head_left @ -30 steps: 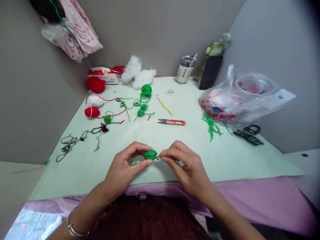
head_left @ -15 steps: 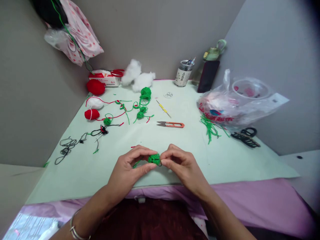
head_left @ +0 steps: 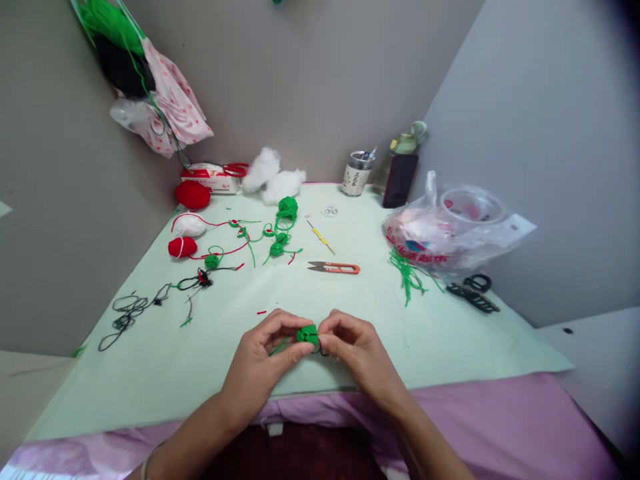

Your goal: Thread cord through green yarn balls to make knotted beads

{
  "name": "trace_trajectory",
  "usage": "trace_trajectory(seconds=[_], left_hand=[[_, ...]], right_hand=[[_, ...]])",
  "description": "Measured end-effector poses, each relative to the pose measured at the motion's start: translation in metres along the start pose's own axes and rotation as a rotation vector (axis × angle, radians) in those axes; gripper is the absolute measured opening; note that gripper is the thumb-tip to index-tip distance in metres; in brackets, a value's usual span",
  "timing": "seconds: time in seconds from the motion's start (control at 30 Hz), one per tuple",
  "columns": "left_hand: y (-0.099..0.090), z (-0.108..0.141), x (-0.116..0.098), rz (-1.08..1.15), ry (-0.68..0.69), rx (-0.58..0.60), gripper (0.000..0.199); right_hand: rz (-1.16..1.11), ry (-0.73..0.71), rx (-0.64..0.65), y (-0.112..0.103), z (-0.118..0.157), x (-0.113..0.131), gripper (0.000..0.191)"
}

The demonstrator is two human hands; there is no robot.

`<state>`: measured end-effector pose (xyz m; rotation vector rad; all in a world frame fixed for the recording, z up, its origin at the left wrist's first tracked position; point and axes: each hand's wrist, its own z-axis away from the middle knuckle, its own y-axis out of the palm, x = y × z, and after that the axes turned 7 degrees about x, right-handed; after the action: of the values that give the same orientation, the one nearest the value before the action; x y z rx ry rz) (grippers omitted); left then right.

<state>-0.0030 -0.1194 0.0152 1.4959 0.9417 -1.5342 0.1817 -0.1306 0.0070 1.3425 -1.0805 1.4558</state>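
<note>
Near the front of the table, a small green crocheted piece [head_left: 307, 335] with a dark line across it is pinched between the thumb and fingers of my left hand [head_left: 267, 350]. My right hand [head_left: 354, 340] is closed at the right edge of the piece, thumb and forefinger pressed together on black yarn [head_left: 323, 351]. A dark loop of that yarn hangs below the fingertips. Whether a needle is in the pinch I cannot make out. A green yarn tail [head_left: 280, 347] shows beside the left palm.
Orange thread snips [head_left: 340, 268] and a yellow-handled crochet hook [head_left: 320, 236] lie beyond my hands. Left are black yarn [head_left: 127, 317], red yarn balls [head_left: 193, 195] and small green pieces. Right are green yarn scraps [head_left: 410, 280], a plastic bag [head_left: 415, 233] and a black hair claw [head_left: 473, 297].
The head view has tilted up, so the table sits lower in the picture. Both hands keep hold at the green piece; more of the black loop shows under my right fingers.
</note>
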Motion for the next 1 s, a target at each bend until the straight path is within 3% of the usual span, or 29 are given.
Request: trace_trajectory(seconds=[0.13, 0.27, 0.4, 0.53, 0.73, 0.83, 0.93, 1.0], left_hand=[[-0.003, -0.004, -0.003, -0.173, 0.100, -0.049, 0.015], [-0.004, -0.006, -0.006, -0.268, 0.174, -0.043, 0.015], [-0.005, -0.007, -0.003, -0.270, 0.156, -0.013, 0.014], [-0.009, -0.008, -0.001, -0.271, 0.118, -0.003, 0.017], [-0.013, -0.007, -0.005, -0.379, 0.165, 0.028, 0.015], [-0.016, -0.008, -0.007, -0.427, 0.164, 0.050, 0.014], [-0.020, -0.010, -0.011, -0.457, 0.167, 0.050, 0.012], [-0.023, -0.012, -0.015, -0.459, 0.161, 0.044, 0.014]], right_hand=[[0.189, -0.087, -0.082, 0.003, 0.004, 0.008, 0.012], [0.112, -0.118, -0.055, 0.010, 0.005, 0.009, 0.019], [0.079, -0.146, -0.014, 0.013, 0.005, 0.012, 0.017], [0.351, -0.235, 0.004, 0.011, 0.004, 0.018, 0.019], [0.752, -0.539, -0.093, 0.015, 0.001, 0.019, 0.023], [0.860, -0.584, -0.029, 0.016, 0.000, 0.022, 0.022], [0.825, -0.559, 0.027, -0.001, -0.016, 0.034, 0.018], [0.762, -0.521, -0.091, -0.028, -0.042, 0.042, 0.015]])
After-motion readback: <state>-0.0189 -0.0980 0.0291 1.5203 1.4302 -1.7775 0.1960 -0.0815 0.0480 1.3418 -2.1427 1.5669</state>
